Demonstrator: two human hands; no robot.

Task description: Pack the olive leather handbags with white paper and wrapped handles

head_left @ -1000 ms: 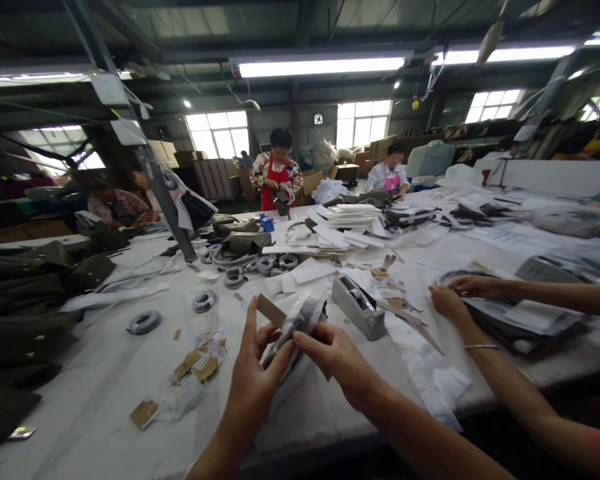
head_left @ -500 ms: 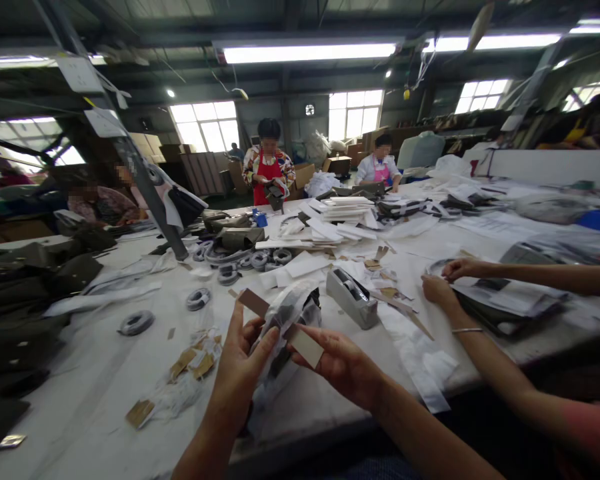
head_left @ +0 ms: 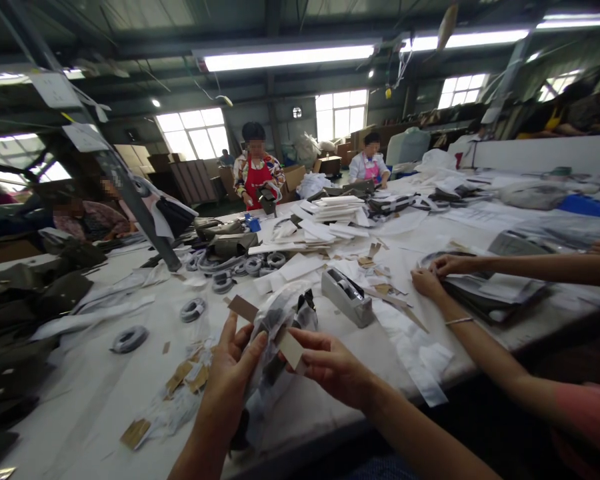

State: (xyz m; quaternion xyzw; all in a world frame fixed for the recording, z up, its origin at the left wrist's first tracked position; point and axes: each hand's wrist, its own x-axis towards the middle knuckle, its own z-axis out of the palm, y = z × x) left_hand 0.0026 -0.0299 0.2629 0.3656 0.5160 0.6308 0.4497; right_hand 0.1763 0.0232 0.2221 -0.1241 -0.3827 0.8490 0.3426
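Observation:
My left hand (head_left: 233,377) grips a clear plastic bag (head_left: 275,320) with a dark item inside, held above the white table (head_left: 95,387). A brown strip (head_left: 243,308) sticks out at the bag's upper left. My right hand (head_left: 333,363) pinches a second brown strip (head_left: 290,348) against the bag's front. Both hands are closed on what they hold, close together in the lower middle of the view.
A grey tape dispenser (head_left: 347,298) stands just right of my hands. A co-worker's hands (head_left: 433,277) rest on a flat package at right. Brown scraps (head_left: 185,377), grey coiled rolls (head_left: 194,309) and white paper stacks (head_left: 337,210) litter the table. Dark garments (head_left: 25,307) lie at left.
My right hand has pulled a brown strip off the bag's front and holds it lower and further out. The bag has turned slightly in my left hand.

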